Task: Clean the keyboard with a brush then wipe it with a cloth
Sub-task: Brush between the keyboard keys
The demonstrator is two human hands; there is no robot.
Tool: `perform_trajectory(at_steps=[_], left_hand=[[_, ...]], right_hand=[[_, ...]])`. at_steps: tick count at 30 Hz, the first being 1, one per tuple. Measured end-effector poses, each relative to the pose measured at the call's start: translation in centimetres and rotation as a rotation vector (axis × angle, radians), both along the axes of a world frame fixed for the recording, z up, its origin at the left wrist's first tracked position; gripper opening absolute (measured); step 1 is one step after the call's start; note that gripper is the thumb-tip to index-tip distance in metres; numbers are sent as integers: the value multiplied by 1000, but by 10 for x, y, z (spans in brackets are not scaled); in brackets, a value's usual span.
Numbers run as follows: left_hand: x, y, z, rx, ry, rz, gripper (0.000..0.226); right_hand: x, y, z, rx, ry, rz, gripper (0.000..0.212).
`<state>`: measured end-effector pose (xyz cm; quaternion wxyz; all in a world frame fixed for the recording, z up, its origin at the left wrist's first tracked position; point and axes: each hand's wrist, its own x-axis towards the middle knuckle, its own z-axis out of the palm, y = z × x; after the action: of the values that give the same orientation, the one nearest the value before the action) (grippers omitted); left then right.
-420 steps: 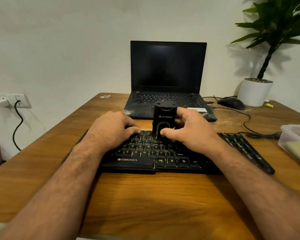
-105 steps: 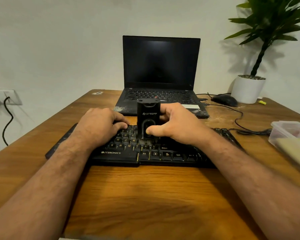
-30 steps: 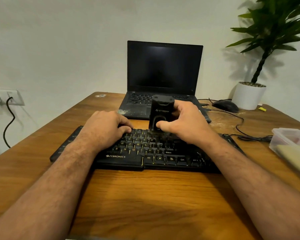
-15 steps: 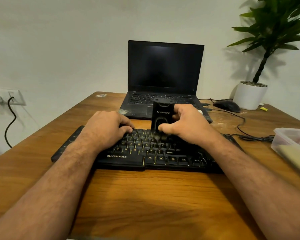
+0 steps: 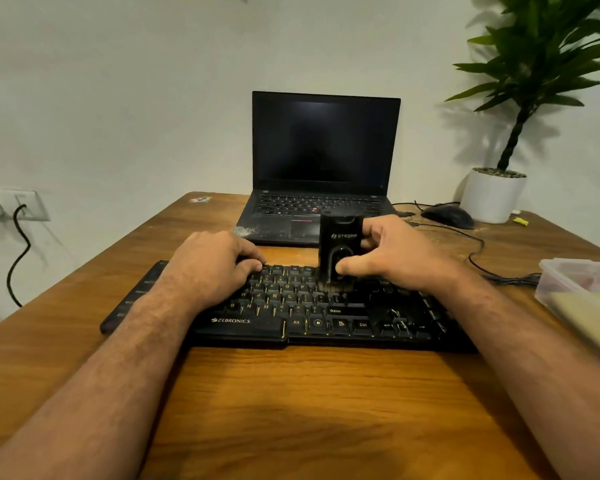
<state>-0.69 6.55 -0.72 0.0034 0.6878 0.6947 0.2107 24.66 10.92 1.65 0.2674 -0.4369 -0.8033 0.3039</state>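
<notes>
A black Zebronics keyboard (image 5: 302, 323) lies across the wooden desk (image 5: 291, 410) in front of me. My right hand (image 5: 392, 258) grips an upright black brush (image 5: 340, 251), thumb on its front, with the bristles pressed onto the keys right of the keyboard's middle. My left hand (image 5: 212, 268) rests palm down on the keyboard's left half, fingers curled over the upper key rows. A yellow cloth (image 5: 586, 313) lies in a clear plastic box (image 5: 575, 271) at the desk's right edge.
An open black laptop (image 5: 323, 161) with a dark screen stands behind the keyboard. A black mouse (image 5: 447, 216) and its cable lie at the back right, beside a potted plant (image 5: 496, 195). A wall socket with a cable (image 5: 18, 209) is at the left.
The brush and my right hand have shifted slightly back and forth over the middle keys. My left hand has stayed on the keyboard's left half.
</notes>
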Motion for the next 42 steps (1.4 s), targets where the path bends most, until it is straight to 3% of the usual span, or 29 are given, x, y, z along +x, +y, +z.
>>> perform_trajectory(at_steps=[3,7,13,17,20,26,32,38,42], left_hand=[[9,4,0,-18,-38,-53,18],[35,22,8,-84,-78,-177,14],[71,60,27,-233,-42,-323,13],[71,63,15,-208,-67,-378,10],[63,56,6,-138,-84,-372,13],[65,50,8,-97,-32,-365,14],[66,48,10,-86,27,-375,13],[66,47,8,-83,11,-371,14],[67,46,8,-96,14,-360,14]], right_hand=[[10,2,4,131,-49,-130,40],[29,0,-1,33,15,-79,36],[39,8,-7,106,146,-251,56],[50,6,-5,225,-58,-278,49],[53,9,-6,242,-46,-333,49],[32,7,-14,205,5,-179,53],[65,10,-5,196,-23,-319,50],[33,6,-14,156,52,-195,51],[53,8,-5,178,11,-273,46]])
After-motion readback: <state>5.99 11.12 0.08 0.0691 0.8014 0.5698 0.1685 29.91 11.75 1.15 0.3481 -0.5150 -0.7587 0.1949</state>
